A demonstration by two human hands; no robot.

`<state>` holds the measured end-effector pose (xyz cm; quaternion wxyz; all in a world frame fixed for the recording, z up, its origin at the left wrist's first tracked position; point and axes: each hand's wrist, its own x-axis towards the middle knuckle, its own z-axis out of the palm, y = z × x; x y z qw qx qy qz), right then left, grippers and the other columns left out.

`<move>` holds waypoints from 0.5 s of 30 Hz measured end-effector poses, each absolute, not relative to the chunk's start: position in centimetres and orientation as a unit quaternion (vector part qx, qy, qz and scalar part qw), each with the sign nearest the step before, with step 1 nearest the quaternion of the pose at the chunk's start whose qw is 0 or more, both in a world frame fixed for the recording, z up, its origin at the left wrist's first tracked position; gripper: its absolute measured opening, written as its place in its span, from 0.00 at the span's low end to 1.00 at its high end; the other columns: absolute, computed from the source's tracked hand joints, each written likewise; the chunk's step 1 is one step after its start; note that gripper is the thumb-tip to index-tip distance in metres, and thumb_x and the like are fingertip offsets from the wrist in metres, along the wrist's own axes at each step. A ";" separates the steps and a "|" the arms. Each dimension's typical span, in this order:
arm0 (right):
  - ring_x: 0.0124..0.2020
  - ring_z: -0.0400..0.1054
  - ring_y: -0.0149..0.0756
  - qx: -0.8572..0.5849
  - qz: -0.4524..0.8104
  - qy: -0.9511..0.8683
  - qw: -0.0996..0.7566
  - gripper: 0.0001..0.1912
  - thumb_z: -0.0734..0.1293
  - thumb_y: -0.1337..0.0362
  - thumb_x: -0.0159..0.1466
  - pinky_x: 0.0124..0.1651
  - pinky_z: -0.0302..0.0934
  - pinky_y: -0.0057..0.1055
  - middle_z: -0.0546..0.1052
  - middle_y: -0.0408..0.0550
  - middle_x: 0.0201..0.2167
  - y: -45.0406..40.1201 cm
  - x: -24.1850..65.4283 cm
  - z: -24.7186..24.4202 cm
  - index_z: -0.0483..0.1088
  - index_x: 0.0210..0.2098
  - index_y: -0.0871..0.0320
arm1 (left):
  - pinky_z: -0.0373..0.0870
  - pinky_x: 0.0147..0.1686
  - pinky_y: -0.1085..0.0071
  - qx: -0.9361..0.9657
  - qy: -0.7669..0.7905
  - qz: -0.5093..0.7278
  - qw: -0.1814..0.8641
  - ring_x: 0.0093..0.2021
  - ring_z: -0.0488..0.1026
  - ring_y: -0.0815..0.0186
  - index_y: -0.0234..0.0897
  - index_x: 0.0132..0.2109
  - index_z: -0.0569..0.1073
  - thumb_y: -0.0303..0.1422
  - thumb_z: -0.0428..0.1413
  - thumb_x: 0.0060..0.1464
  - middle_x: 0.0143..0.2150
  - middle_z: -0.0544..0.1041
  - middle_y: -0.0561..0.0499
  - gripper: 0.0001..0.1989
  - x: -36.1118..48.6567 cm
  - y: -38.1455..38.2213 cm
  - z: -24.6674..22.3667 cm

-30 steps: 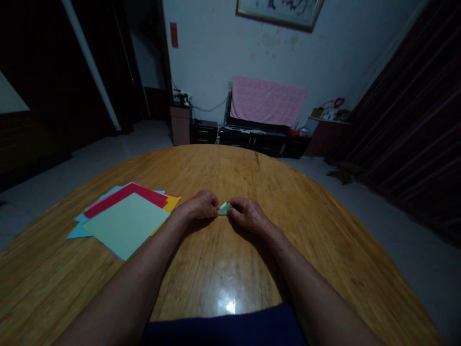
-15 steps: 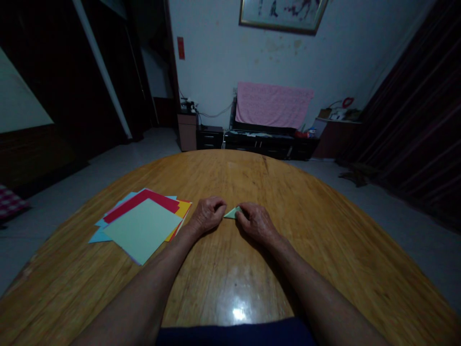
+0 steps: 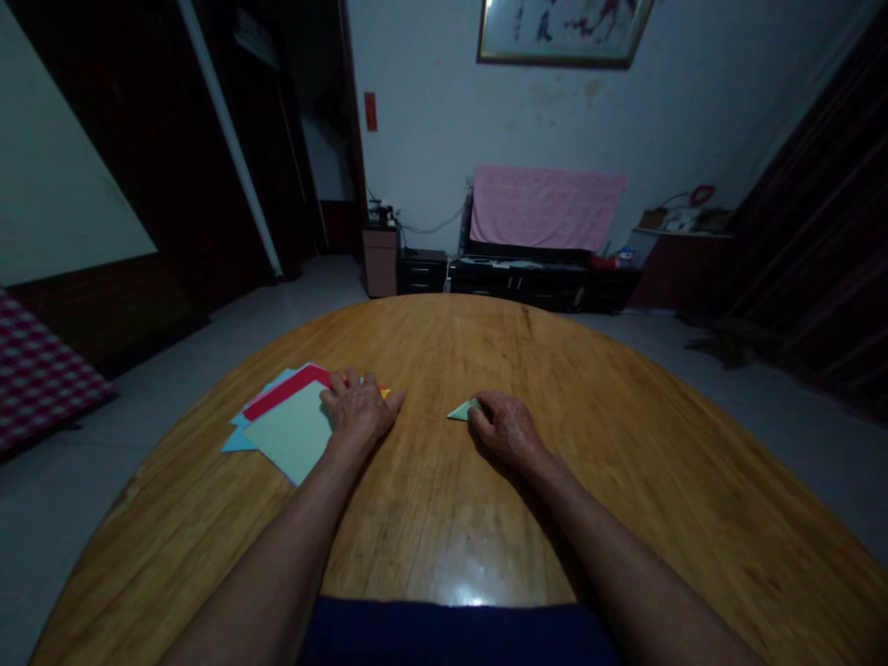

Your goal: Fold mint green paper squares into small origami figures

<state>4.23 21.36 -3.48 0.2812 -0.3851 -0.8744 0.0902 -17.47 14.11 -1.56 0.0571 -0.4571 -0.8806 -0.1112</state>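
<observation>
My left hand lies with fingers spread over the right side of a loose stack of coloured paper. On top of that stack is a pale green sheet; a red sheet and a blue sheet stick out from beneath it, with a bit of yellow by my thumb. Near the middle of the table, my right hand pinches a small folded piece of green paper. Its pointed tip shows to the left of my fingers, and the rest is hidden under them.
Both arms rest over a round wooden table. Beyond its far edge stand a low black cabinet and a screen draped with a pink cloth. A checkered cloth hangs at the far left.
My left hand has moved left from beside the folded paper onto the stack, and its fingers have spread. My right hand keeps its hold. The view has turned slightly left.
</observation>
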 end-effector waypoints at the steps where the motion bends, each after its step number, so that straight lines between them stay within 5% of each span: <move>1: 0.30 0.63 0.35 -0.384 0.094 -0.874 0.283 0.08 0.59 0.65 0.61 0.34 0.50 0.29 0.71 0.48 0.27 21.4 4.2 -3.5 0.66 0.27 0.58 | 0.54 0.52 0.40 -0.446 -0.888 -0.103 0.046 0.62 0.50 0.33 0.31 0.57 0.69 0.56 0.46 0.51 0.62 0.60 0.31 0.37 -17.8 13.8 -1.8; 6: 0.29 0.62 0.34 -0.378 0.096 -0.874 0.291 0.09 0.58 0.66 0.60 0.33 0.50 0.29 0.71 0.47 0.25 21.4 4.2 -3.5 0.66 0.26 0.58 | 0.51 0.52 0.37 -0.417 -0.904 -0.096 -0.006 0.64 0.46 0.31 0.34 0.62 0.64 0.61 0.39 0.50 0.66 0.55 0.33 0.43 -18.8 12.9 -2.9; 15: 0.29 0.62 0.34 -0.378 0.095 -0.873 0.292 0.08 0.60 0.65 0.60 0.33 0.50 0.29 0.70 0.46 0.25 21.5 4.4 -3.8 0.65 0.25 0.58 | 0.54 0.52 0.39 -0.447 -0.887 -0.104 0.046 0.63 0.51 0.35 0.34 0.62 0.64 0.50 0.38 0.58 0.65 0.58 0.33 0.33 -19.5 12.9 -4.1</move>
